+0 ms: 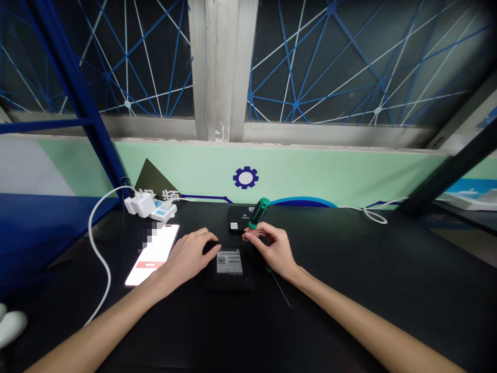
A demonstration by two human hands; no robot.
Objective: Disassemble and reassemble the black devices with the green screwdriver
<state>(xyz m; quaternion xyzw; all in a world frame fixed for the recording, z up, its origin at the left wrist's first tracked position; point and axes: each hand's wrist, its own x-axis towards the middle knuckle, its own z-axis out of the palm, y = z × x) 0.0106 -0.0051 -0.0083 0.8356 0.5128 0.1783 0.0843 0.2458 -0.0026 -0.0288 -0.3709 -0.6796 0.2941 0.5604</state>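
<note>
A flat black box with a white label (230, 267) lies on the black table in front of me. My left hand (190, 255) rests on its near-left corner, fingers curled down against it. My right hand (274, 248) is closed round a screwdriver with a green and black handle (259, 212), which stands almost upright over the box's far edge; the tip is hidden by my fingers. A second black box (237, 218) with a small label lies just behind the first.
A lit phone (153, 254) lies left of my left hand. Behind it a white power strip with a charger (149, 206) sends a white cable (99, 248) looping to the table's front left. Another white cable (375, 212) lies at the back right. A thin wire (280, 290) lies by my right wrist.
</note>
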